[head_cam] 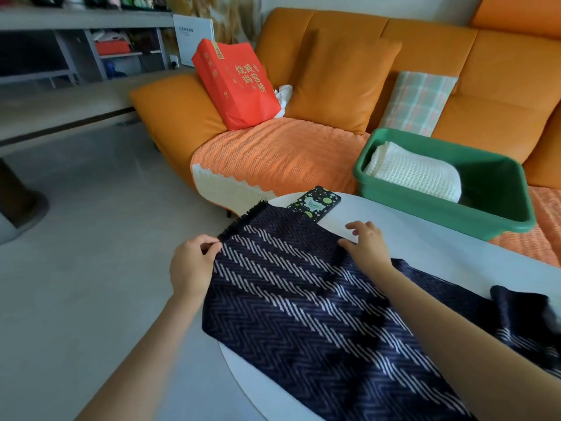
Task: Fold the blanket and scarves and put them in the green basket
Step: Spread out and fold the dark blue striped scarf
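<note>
Scarf [303, 299] spread on the counter [425, 235], right end cut off, hiding part of a phone [315, 205] with illegible script. Left hand [191, 265] pinches its fringed corner; right hand [368, 246], fingers relaxed, rests on its far edge. Blanket [416, 171] lies in the basket [425, 205].

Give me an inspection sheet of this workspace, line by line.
Surface: round white table, partly covered by the dark navy herringbone scarf.
Job's things: scarf spread across the table, right end rumpled; cream knitted blanket folded inside the green plastic basket on the orange sofa.
Clutter: black phone with green dots at the scarf's far edge.
Grippers: left hand pinches the scarf's fringed corner; right hand rests open on its far edge.
Cables: nothing seen.
Surroundings: red paper bag and plaid cushion on the sofa; grey shelving behind.
</note>
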The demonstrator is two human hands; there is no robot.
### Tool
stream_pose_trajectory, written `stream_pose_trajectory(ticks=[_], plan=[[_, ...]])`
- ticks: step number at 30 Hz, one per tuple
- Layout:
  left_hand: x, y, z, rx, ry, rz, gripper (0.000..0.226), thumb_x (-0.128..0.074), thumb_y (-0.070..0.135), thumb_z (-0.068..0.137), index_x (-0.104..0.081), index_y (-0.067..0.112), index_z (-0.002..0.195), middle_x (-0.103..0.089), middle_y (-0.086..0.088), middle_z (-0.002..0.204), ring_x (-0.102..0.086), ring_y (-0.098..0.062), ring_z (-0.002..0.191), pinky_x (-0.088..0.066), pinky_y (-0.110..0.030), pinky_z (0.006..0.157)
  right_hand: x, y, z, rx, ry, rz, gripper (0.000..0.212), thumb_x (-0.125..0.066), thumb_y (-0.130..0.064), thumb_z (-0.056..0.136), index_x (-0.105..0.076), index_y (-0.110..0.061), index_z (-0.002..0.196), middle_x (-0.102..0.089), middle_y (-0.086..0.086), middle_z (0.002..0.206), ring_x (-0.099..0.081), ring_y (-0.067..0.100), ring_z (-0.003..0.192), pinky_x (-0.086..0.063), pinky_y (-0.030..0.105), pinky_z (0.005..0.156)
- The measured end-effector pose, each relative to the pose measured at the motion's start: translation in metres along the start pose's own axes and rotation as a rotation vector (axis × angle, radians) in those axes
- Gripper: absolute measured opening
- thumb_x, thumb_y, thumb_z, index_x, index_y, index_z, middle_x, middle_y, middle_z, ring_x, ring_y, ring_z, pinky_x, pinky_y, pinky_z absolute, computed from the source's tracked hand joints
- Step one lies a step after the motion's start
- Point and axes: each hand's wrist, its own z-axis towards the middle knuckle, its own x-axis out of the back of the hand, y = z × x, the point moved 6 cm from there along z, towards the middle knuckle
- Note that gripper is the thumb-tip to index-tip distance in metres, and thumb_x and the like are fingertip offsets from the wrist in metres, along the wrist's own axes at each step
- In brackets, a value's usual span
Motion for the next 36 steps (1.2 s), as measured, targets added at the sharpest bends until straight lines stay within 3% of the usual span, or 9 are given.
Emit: stream_pose_trajectory(ticks=[4, 9, 13, 17, 19, 21, 24, 31, 36], plan=[[0.001, 0.002, 0.000, -0.027, 0.086, 0.069, 0.013, -0.058, 0.023, 0.090, -0.069, 0.017, 0.088, -0.068, 0.000, 0.089, -0.061, -0.018, 0.077, -0.046, -0.030, 0.060, -0.001, -0.001, 0.008, 0.024, 0.042, -0.062, 0.014, -0.062, -0.022, 0.088, -0.067, -0.013, 0.098, -0.061, 0.008, 0.107, -0.045, 0.027, 0.109, -0.038, 0.036, 0.091], [-0.006, -0.006, 0.005, -0.012, 0.077, 0.116, 0.014, -0.055, 0.021, 0.091, -0.067, 0.014, 0.091, -0.067, -0.004, 0.092, -0.059, -0.020, 0.078, -0.042, -0.030, 0.060, -0.003, 0.004, 0.008, 0.039, 0.119, -0.037, 0.011, -0.054, -0.015, 0.092, -0.063, -0.009, 0.092, -0.062, 0.008, 0.100, -0.046, 0.026, 0.100, -0.035, 0.035, 0.085], [-0.013, 0.003, 0.000, -0.038, 0.061, 0.206, 0.029, -0.053, 0.024, 0.092, -0.059, 0.009, 0.116, -0.057, -0.016, 0.113, -0.052, -0.032, 0.105, -0.042, -0.040, 0.085, -0.006, -0.003, 0.009, 0.098, 0.145, 0.060, 0.012, -0.057, -0.022, 0.091, -0.062, -0.012, 0.093, -0.062, 0.004, 0.098, -0.048, 0.025, 0.098, -0.040, 0.038, 0.086], [-0.023, 0.037, -0.017, -0.290, 0.027, 0.269, 0.036, -0.054, 0.021, 0.092, -0.054, 0.008, 0.125, -0.051, -0.013, 0.130, -0.044, -0.031, 0.123, -0.033, -0.043, 0.104, -0.012, -0.044, 0.023, 0.206, 0.125, 0.123, 0.026, -0.059, -0.038, 0.089, -0.065, -0.015, 0.100, -0.061, 0.002, 0.101, -0.045, 0.022, 0.102, -0.038, 0.034, 0.089], [-0.040, 0.046, -0.028, -0.356, -0.111, 0.301, 0.040, -0.046, 0.029, 0.096, -0.050, 0.011, 0.132, -0.040, -0.010, 0.144, -0.032, -0.027, 0.135, -0.023, -0.041, 0.112, -0.019, -0.064, 0.035, 0.200, 0.086, 0.113, 0.036, -0.059, -0.045, 0.087, -0.065, -0.015, 0.106, -0.061, 0.003, 0.105, -0.042, 0.024, 0.107, -0.034, 0.033, 0.093], [-0.056, 0.043, -0.036, -0.369, -0.266, 0.398, 0.056, -0.019, 0.048, 0.097, -0.033, 0.018, 0.143, -0.021, -0.003, 0.154, -0.013, -0.019, 0.143, -0.010, -0.036, 0.116, -0.028, -0.079, 0.047, 0.182, 0.029, 0.037, 0.042, -0.059, -0.050, 0.085, -0.064, -0.016, 0.108, -0.059, 0.004, 0.111, -0.038, 0.026, 0.114, -0.030, 0.034, 0.097], [-0.065, 0.038, -0.037, -0.385, -0.327, 0.492, 0.082, 0.015, 0.059, 0.079, -0.014, 0.025, 0.148, -0.006, 0.003, 0.157, 0.000, -0.013, 0.144, -0.001, -0.034, 0.117, -0.040, -0.089, 0.057, 0.137, -0.072, -0.062, 0.034, -0.062, -0.044, 0.084, -0.066, -0.014, 0.099, -0.062, 0.007, 0.110, -0.034, 0.030, 0.120, -0.029, 0.037, 0.098], [-0.068, 0.036, -0.036, -0.352, -0.356, 0.548, 0.083, 0.020, 0.063, 0.075, 0.002, 0.029, 0.148, 0.007, 0.004, 0.156, 0.010, -0.013, 0.143, 0.002, -0.038, 0.117, -0.033, -0.100, 0.064, 0.138, 0.117, 0.077, 0.020, -0.060, -0.029, 0.088, -0.067, -0.011, 0.094, -0.067, 0.008, 0.099, -0.037, 0.030, 0.118, -0.027, 0.037, 0.099], [-0.069, 0.036, -0.037, -0.349, -0.354, 0.575, 0.083, 0.019, 0.064, 0.075, 0.003, 0.029, 0.148, 0.007, 0.003, 0.156, 0.010, -0.013, 0.143, 0.001, -0.041, 0.117, -0.050, -0.105, 0.064, 0.156, 0.021, -0.044, 0.030, -0.058, -0.039, 0.087, -0.067, -0.012, 0.098, -0.064, 0.008, 0.106, -0.034, 0.031, 0.117, -0.025, 0.036, 0.097]])
